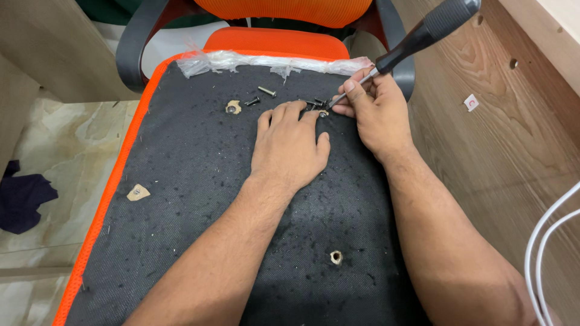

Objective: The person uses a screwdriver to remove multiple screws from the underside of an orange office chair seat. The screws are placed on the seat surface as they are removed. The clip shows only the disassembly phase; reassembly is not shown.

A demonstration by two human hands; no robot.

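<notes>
A black fabric-covered seat underside (199,181) with an orange edge lies flat in front of me. My left hand (290,145) rests palm down on it, fingertips at a bolt hole near the far edge. My right hand (374,111) grips the metal shaft of a screwdriver (423,33) with a black handle, its tip at that same hole (324,113). Loose dark bolts (266,92) lie just left of my fingers, next to another hole with torn fabric (233,107).
An orange office chair (272,24) with grey armrests stands beyond the seat. A wooden panel (495,139) runs along the right, with white cables (544,241) at its near end. Another bolt hole (336,257) shows near me. A dark cloth (21,199) lies on the tiled floor.
</notes>
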